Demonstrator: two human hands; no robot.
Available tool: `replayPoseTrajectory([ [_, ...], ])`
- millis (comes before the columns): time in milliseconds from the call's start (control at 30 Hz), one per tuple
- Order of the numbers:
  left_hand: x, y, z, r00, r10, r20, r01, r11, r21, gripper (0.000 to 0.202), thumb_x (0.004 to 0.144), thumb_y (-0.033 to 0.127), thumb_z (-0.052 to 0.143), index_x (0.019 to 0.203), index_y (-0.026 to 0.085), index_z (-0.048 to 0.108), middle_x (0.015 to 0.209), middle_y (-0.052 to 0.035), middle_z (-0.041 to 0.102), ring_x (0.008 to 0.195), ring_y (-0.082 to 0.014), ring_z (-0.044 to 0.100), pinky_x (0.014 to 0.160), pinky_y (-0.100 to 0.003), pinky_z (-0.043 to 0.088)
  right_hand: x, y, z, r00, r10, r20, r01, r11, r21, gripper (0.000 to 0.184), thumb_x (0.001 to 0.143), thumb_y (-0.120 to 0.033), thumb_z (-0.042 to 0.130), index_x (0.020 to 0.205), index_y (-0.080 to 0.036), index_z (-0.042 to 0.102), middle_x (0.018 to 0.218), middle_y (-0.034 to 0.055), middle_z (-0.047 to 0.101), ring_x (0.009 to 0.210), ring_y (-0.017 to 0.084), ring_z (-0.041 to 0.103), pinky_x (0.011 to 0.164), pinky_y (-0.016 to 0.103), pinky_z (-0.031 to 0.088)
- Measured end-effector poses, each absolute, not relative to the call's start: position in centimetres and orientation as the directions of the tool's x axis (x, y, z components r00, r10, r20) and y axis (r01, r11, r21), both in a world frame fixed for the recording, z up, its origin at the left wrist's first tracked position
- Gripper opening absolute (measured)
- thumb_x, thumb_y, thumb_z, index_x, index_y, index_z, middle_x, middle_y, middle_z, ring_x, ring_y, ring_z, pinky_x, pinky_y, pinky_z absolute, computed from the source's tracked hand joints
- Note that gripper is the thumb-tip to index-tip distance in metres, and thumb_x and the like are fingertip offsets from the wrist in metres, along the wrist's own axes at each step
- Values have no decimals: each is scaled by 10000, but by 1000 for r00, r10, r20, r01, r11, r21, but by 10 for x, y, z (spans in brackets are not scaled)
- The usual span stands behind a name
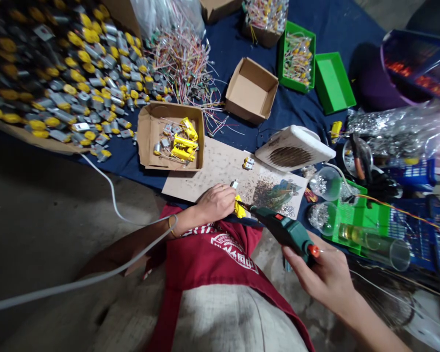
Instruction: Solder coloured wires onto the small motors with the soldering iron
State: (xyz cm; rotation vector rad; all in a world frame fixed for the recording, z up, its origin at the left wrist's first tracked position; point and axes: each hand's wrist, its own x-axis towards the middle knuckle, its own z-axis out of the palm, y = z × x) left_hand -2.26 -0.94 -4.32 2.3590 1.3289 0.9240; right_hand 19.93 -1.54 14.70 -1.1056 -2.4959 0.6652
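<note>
My left hand (pixel 217 201) rests on the work board (pixel 223 161), its fingers closed round a small yellow plastic part (pixel 239 207) at the board's front edge. A small grey metal piece (pixel 234 184) sticks out just above those fingers. In my right hand (pixel 324 271) is a dark green electric screwdriver (pixel 284 230) with an orange-red end. Its bit points left and meets the yellow part, though the exact contact spot is too small to make out. Two small motors (pixel 248 163) lie on the board above my left hand.
A cardboard box (pixel 142 139) holds yellow parts and wired motors. Many yellow-capped motors (pixel 95 83) are heaped at left. A white fan-like device (pixel 293 146) stands behind the board. Cups of screws (pixel 319 217) and green trays (pixel 379 217) are at right. A grey cable (pixel 95 283) crosses my left arm.
</note>
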Motion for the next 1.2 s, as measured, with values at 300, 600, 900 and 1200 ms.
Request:
replayPoseTrajectory([
  [300, -22, -9, -44, 370, 826, 426, 667, -555, 497, 193, 914, 100, 533, 762, 169, 631, 831, -49, 701, 820, -197, 652, 835, -340, 501, 202, -16, 155, -647, 757, 95, 610, 589, -530, 277, 910, -144, 625, 705, -232, 460, 667, -15, 577, 518, 103, 516, 463, 227, 373],
  [600, -22, -9, -45, 379, 834, 400, 669, -546, 504, 199, 921, 111, 541, 754, 171, 631, 846, -57, 702, 837, -198, 654, 846, -352, 500, 223, -22, 161, -531, 842, 90, 726, 508, -464, 340, 945, -255, 623, 616, -226, 544, 506, -32, 475, 429, 116, 451, 449, 257, 366],
  [900, -22, -8, -44, 372, 831, 413, 654, -551, 518, 191, 923, 120, 537, 766, 171, 634, 829, -50, 691, 825, -193, 644, 838, -349, 510, 240, -32, 153, -237, 971, -22, 849, 196, -491, 552, 944, -555, 608, 509, -216, 570, 455, 0, 501, 384, 105, 405, 430, 265, 374],
  [1200, -23, -7, -43, 376, 833, 407, 630, -552, 547, 195, 930, 116, 524, 779, 172, 634, 846, -59, 702, 850, -199, 659, 841, -363, 519, 245, -36, 103, 173, 954, -245, 428, -297, -854, 544, 858, -657, 665, 604, -177, 642, 473, 25, 591, 358, 150, 516, 330, 258, 387],
])
